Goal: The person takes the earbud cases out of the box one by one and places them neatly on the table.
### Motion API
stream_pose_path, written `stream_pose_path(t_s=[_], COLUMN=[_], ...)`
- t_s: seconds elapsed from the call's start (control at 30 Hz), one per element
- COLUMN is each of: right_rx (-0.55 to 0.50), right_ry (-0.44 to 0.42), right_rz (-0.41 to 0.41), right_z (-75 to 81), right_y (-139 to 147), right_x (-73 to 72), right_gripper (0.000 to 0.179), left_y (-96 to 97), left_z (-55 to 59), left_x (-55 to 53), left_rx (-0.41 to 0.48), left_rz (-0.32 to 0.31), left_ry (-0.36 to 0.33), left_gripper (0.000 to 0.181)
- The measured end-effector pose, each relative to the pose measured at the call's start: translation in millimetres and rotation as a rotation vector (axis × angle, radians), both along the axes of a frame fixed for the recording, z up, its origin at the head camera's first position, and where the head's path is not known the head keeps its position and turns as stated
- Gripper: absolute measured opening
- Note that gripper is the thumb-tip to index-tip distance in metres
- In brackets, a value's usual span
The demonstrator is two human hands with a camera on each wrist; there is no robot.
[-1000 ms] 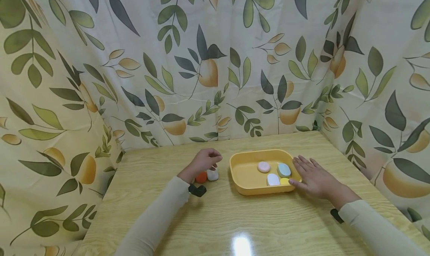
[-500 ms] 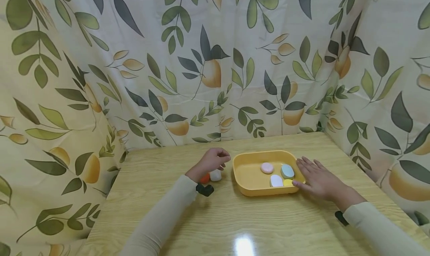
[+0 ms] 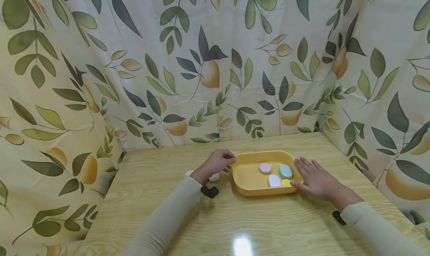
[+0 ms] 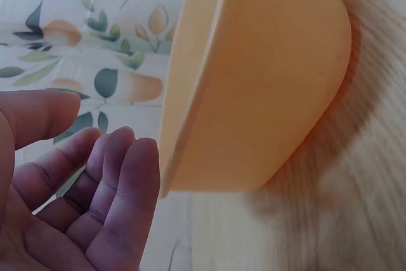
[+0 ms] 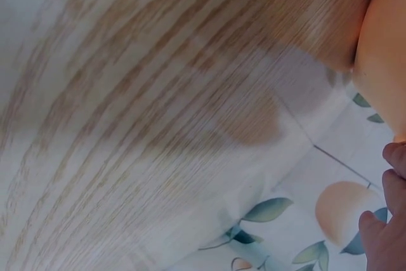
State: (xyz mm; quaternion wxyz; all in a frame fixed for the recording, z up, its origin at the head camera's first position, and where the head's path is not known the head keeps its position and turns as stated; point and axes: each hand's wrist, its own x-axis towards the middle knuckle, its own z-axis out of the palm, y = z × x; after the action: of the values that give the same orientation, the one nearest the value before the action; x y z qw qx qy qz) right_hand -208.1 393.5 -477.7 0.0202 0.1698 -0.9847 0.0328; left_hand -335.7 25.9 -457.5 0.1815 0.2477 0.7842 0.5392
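A yellow tray point(image 3: 248, 192) holds a pink round piece point(image 3: 265, 168), a light blue piece point(image 3: 285, 171), a white piece point(image 3: 274, 180) and a yellow piece point(image 3: 286, 182), all small and smooth; their kind is unclear. My left hand point(image 3: 218, 164) hovers at the tray's left end. In the left wrist view its fingers point(image 4: 127, 201) bend loosely close to the rim, with nothing between them and the thumb. At the opposite end my right hand point(image 3: 315, 179) lies against the tray with straight fingers. The right wrist view catches only some fingertips point(image 5: 393, 201) beside the tray wall.
Behind my left wrist on the wooden table point(image 3: 268, 222) sit a white piece point(image 3: 214, 177) and a pink piece point(image 3: 189, 172), partly covered by the arm. A leaf-and-fruit patterned curtain point(image 3: 215, 62) closes off the back and both sides.
My left hand has moved right, from above the loose pieces to the tray's left rim. An orange piece seen before is now mostly hidden behind my wrist. The right hand stays put.
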Motion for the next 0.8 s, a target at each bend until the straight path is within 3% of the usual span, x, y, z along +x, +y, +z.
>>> stream_pose_path(t_s=[0.33,0.8], right_rx=[0.009,-0.005], right_ry=[0.000,0.006], right_rz=[0.001,0.001], right_z=[-0.9,-3.1], right_y=[-0.1,0.8], right_x=[-0.5,-0.3], right_gripper=[0.086,0.087], left_y=[14.9,34.7], left_z=[-10.5,-9.3], left_x=[3.5,11.9], left_rx=[0.004,0.031], left_rz=[-0.027,-0.039], left_ry=[-0.018,-0.065], left_gripper=[0.016,0.013])
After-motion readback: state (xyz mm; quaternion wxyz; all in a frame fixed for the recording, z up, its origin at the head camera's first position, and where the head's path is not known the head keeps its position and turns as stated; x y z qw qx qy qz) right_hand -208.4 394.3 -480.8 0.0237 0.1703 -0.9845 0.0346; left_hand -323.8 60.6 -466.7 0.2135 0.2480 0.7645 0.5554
